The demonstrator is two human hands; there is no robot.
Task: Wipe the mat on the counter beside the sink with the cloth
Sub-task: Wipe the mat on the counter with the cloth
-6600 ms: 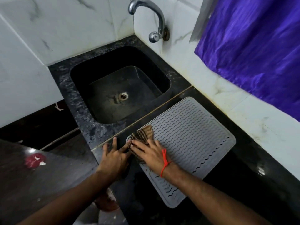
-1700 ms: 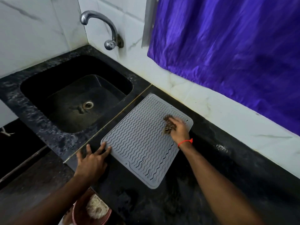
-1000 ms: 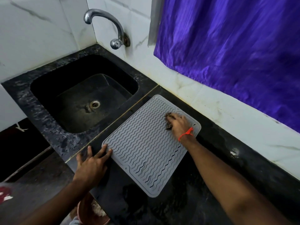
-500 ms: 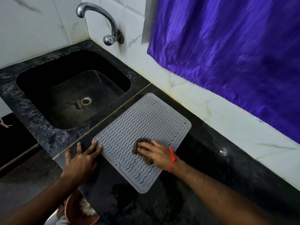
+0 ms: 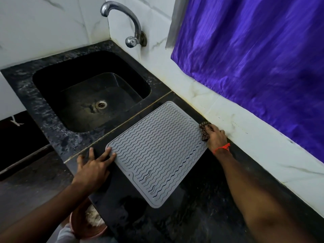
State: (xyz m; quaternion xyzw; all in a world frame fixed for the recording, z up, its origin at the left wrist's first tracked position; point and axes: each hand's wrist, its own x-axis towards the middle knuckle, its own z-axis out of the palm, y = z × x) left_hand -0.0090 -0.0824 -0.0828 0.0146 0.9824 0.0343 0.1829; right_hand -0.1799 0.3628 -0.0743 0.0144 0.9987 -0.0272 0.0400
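A grey ribbed mat (image 5: 157, 149) lies at an angle on the black counter (image 5: 201, 216), just right of the sink (image 5: 91, 95). My right hand (image 5: 216, 136) presses a small brown checked cloth (image 5: 204, 128) at the mat's far right corner, close to the white wall tile. Most of the cloth is hidden under my fingers. My left hand (image 5: 93, 166) lies flat on the counter, its fingertips resting on the mat's near left corner.
A chrome tap (image 5: 129, 27) juts from the wall above the sink. A purple curtain (image 5: 254, 58) hangs over the tiled wall on the right. A pinkish bowl (image 5: 87, 223) sits below the counter's front edge.
My right hand has slid the cloth from the middle of the mat to its far right corner by the wall. My left hand stays on the near left corner.
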